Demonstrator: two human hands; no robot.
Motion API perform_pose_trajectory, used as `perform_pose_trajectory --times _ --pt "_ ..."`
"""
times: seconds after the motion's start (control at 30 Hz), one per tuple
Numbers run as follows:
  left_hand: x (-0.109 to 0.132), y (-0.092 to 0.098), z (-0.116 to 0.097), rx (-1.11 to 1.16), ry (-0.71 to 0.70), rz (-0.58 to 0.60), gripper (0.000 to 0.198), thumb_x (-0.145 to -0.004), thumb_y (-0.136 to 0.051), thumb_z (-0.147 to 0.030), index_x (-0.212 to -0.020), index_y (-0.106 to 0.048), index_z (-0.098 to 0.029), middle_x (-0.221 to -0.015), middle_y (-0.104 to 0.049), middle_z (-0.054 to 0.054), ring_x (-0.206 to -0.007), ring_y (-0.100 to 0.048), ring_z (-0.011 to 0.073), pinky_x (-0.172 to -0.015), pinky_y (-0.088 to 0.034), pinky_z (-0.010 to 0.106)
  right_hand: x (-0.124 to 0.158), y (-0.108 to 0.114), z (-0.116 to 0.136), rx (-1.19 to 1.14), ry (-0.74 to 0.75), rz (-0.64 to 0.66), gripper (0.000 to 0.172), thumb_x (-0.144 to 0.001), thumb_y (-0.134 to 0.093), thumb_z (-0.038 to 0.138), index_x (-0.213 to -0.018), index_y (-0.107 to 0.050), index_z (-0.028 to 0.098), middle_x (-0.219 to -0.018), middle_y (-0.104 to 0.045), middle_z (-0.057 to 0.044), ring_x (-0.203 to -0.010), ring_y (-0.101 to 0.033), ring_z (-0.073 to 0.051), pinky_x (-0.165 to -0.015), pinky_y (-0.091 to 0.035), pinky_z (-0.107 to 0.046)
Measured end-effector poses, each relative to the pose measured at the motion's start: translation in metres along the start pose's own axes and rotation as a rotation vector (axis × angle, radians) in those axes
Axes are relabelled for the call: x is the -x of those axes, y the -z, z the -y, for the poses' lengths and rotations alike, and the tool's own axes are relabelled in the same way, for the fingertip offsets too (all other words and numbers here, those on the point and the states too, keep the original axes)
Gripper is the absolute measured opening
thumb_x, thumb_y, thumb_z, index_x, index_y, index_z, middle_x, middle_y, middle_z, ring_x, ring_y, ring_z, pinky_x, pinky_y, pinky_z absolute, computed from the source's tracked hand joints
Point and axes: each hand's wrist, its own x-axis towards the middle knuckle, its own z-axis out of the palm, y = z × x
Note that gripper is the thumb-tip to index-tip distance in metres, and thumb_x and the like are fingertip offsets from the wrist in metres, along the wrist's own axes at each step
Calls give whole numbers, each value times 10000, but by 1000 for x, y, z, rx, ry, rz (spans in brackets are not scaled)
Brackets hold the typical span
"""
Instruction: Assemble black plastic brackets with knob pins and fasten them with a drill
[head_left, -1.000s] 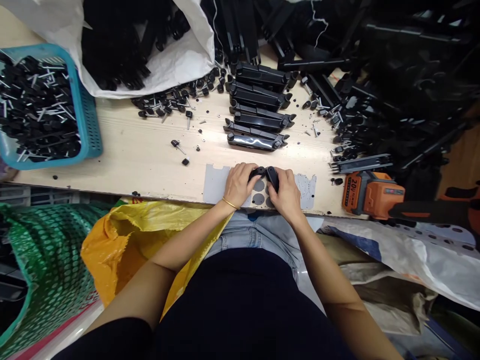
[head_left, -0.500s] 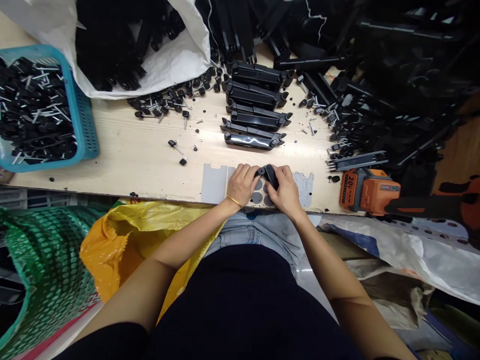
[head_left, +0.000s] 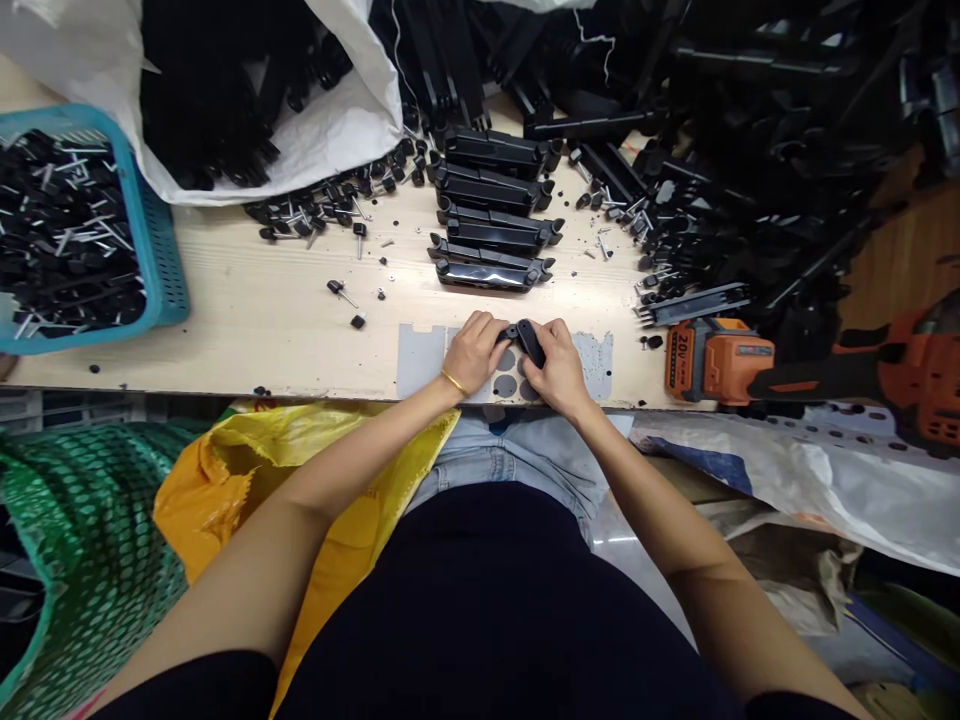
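Note:
Near the table's front edge, my left hand (head_left: 474,352) is closed on one end of a black plastic part, mostly hidden by the fingers. My right hand (head_left: 559,368) grips a black plastic arm (head_left: 532,343) that slants down into the palm. The two black pieces meet at rounded ends between my hands; whether they are joined I cannot tell. Under the hands lies a grey pad (head_left: 421,360) with dark round spots. Just beyond, several assembled black plastic arms (head_left: 491,274) lie in a stacked row.
A blue basket (head_left: 161,250) of black-headed bolts stands at left, beside a white sack (head_left: 375,110) of black parts. Loose bolts (head_left: 307,215) lie around. To the right are an orange power tool (head_left: 739,360) and heaped black parts (head_left: 750,190). A yellow sack (head_left: 360,425) hangs below the edge.
The camera view has shifted slightly, so the table's contents appear farther left. Both hands keep hold of the black pieces, with the angle between them slightly changed.

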Motion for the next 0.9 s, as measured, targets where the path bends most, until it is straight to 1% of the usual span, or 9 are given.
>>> perform_pose_trajectory --times 0.1,0.27,0.37,0.43,0.57,0.73,0.83,0.87,0.9 --pt "-7 -3 1 -12 70 -55 175 -945 -418 -226 -1016 -564 -161 -918 -594 96 -919 -547 248 -836 -473 410 0 -1 -1 -8 11 -6 503 -764 -474 171 -1261 -544 140 -999 -506 -106 -946 -540 -252 -822 -502 -368" --pt "-15 1 9 99 -61 124 106 -915 -517 -268 -970 -578 -201 -911 -605 61 -918 -567 223 -818 -480 371 1 -1 -2 -26 6 2 514 -769 -476 170 -1280 -524 163 -1001 -494 -99 -939 -539 -247 -823 -508 -370" --pt "-10 -5 0 54 116 -36 100 -913 -499 -216 -984 -566 -194 -920 -601 68 -918 -563 224 -811 -477 373 2 -1 -2 -48 1 9 525 -784 -466 170 -1308 -497 170 -1022 -491 -103 -942 -544 -245 -815 -513 -367" --pt "-5 -10 -7 32 170 -95 93 -906 -503 -198 -979 -561 -192 -907 -594 65 -906 -556 224 -803 -475 368 2 0 -2 -57 -2 18 522 -793 -458 166 -1314 -491 161 -1029 -492 -109 -940 -548 -244 -815 -515 -362" --pt "-3 -12 -14 37 141 -76 91 -890 -515 -186 -967 -564 -192 -887 -580 60 -884 -542 221 -792 -475 353 3 1 -2 -72 -11 32 524 -806 -457 161 -1330 -475 147 -1037 -498 -117 -942 -554 -247 -826 -519 -365" --pt "-7 -6 -19 -53 135 -16 295 -877 -488 -150 -1162 -560 -166 -927 -553 75 -904 -521 239 -833 -465 367 7 -5 0 -72 -44 59 545 -809 -468 145 -1354 -453 160 -1069 -492 -125 -942 -554 -250 -814 -529 -386" --pt "-8 -2 -23 -70 156 27 309 -856 -483 -116 -1146 -572 -175 -910 -534 71 -899 -525 239 -826 -474 357 7 13 -1 -153 8 95 631 -812 -534 210 -1422 -370 210 -1080 -497 -107 -899 -562 -228 -792 -539 -392" --pt "-8 1 -25 -63 170 46 300 -846 -484 -107 -1124 -575 -175 -916 -535 73 -907 -531 238 -829 -479 355 6 26 -1 -190 36 34 691 -814 -561 249 -1457 -307 240 -1102 -498 -100 -883 -565 -216 -782 -543 -388" --pt "-8 4 -26 -57 188 68 290 -833 -488 -100 -1100 -576 -170 -923 -538 78 -912 -538 240 -831 -484 357 3 43 -3 -214 53 -94 747 -821 -573 288 -1485 -232 268 -1137 -492 -99 -883 -566 -207 -780 -545 -384"
